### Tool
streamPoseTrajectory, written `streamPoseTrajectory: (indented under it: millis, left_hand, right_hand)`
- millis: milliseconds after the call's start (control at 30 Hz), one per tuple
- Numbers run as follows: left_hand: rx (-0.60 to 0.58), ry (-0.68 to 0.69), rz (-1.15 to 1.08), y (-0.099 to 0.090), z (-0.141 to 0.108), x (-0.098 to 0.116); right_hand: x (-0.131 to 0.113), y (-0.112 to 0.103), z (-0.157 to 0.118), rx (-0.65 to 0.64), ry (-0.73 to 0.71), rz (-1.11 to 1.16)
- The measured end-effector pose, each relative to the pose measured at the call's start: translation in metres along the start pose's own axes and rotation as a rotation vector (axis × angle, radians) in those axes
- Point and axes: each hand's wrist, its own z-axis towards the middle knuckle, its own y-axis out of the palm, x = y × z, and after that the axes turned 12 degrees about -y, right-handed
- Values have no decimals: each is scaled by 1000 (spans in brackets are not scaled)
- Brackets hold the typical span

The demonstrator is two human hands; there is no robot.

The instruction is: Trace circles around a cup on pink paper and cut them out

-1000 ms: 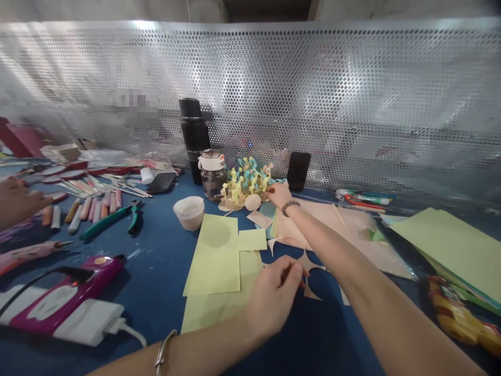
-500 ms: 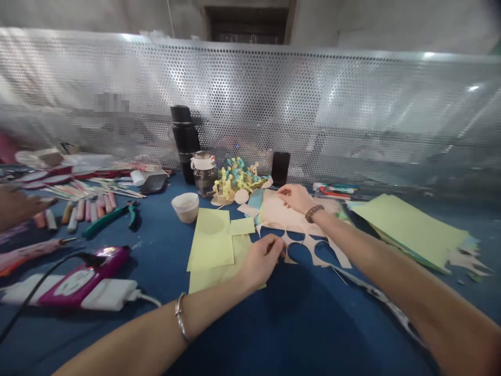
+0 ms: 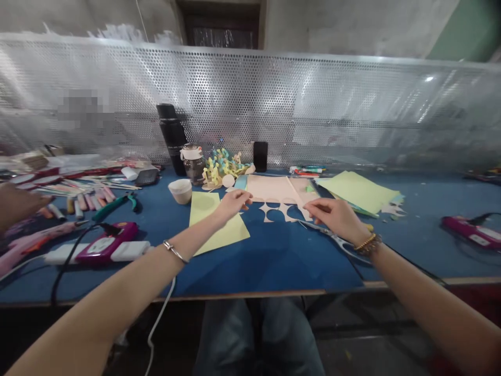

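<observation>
My left hand [image 3: 234, 204], fingers loosely bent and tips apart, hovers by the right edge of the yellow paper [image 3: 221, 237]. I see nothing in it. My right hand [image 3: 332, 216] has thumb and fingers pinched together near the end of a peach paper strip [image 3: 299, 198]; whether anything is between the tips I cannot make out. Below that hand lie silver scissors [image 3: 332, 237], partly covered by it. Between my hands are peach paper scraps with round cut-outs [image 3: 270, 213]. Behind them lies a peach sheet [image 3: 268, 188].
A white cup [image 3: 180, 192], a lidded jar [image 3: 193, 167], a black bottle [image 3: 171, 138] and a phone [image 3: 260, 155] stand behind. Yellow sheets [image 3: 360, 190] are stacked right. Pliers [image 3: 111, 208] and a purple power strip [image 3: 107, 243] lie left, near another person's hand [image 3: 19, 206].
My right hand has come off the peach sheet, toward me and right, over the scissors. My left hand has lifted, and its fingers have loosened. The view has shifted, showing the table's front edge.
</observation>
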Motion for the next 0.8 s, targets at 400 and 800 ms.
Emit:
streamPoseTrajectory:
  millis: [400, 800]
  left_hand:
    - [32, 72, 310, -58, -49, -6]
    - [48, -12, 884, -68, -43, -56]
  right_hand:
    - [7, 21, -97, 152, 85, 203]
    - [23, 25, -107, 364, 107, 343]
